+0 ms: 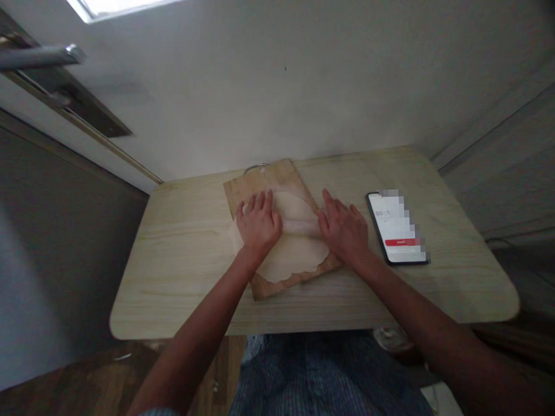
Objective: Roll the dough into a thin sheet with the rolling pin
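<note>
A thin, pale sheet of dough [288, 259] with an uneven edge lies spread over a wooden board [275, 288]. Across the dough runs a light rolling pin [300, 227], its ends covered by my hands. My left hand [258, 224] rests palm down over the pin's left end, fingers stretched forward and apart. Over its right end lies my right hand [345, 227], with fingers extended and the thumb beside the pin. Neither hand's fingers wrap round the pin, though what lies beneath the palms is hidden.
The board sits on a pale wooden table [170, 254] with rounded front corners. A metal ring [256, 166] shows at its far edge. Right of my right hand lies a phone [394, 231] with a lit screen. Behind stands a white door with a metal handle [40, 57].
</note>
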Demonstrator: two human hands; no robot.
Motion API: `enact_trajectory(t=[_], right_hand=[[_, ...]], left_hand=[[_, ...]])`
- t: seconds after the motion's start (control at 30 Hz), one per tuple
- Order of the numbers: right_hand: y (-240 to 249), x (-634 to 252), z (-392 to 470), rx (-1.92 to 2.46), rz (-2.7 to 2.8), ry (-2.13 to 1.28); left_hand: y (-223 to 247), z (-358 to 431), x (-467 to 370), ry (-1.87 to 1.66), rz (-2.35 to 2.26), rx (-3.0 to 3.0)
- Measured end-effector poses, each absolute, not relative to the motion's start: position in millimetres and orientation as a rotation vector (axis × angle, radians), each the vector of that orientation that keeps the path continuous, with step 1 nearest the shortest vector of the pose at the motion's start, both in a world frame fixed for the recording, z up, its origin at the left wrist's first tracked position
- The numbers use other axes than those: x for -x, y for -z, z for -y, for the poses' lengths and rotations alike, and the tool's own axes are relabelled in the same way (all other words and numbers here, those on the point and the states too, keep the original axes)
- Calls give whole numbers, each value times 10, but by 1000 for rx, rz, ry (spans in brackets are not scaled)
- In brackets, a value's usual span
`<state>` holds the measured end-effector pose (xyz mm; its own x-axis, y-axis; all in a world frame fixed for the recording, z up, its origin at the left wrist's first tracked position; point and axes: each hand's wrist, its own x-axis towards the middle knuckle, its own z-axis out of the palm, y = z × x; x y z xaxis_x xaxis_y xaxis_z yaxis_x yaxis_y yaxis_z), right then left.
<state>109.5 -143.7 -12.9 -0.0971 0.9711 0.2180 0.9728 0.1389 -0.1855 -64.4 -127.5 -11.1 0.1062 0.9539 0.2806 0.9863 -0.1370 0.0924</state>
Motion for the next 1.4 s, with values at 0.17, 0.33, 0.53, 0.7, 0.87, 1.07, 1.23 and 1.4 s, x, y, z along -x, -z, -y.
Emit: enact_trajectory(t=[0.17,0.33,0.53,0.7,0.87,1.07,1.23,1.4], right_hand=[[83,-1111,1232,1930,2183,-37],[60,-1130,1045,1969,2222,-61],[-18,-1154,866,2058,2188,-28],[-84,-1093,951,2057,2165,96],[6,-966,1315,1941,2212,166],[152,-825,1683,1857,2134,196],[191,-770,1744,1861,2106,176],[118,-849,1483,1907,2173,88]], left_hand=[[83,1006,606,449,1989,2299],[20,775,555,426,2048,2323],[-56,448,438,354,2130,2324],[-68,479,410,382,2118,2251],[49,858,537,450,2043,2202],[126,1232,681,442,1992,2198],[128,1313,722,452,1999,2195],[109,1059,624,456,2010,2219]])
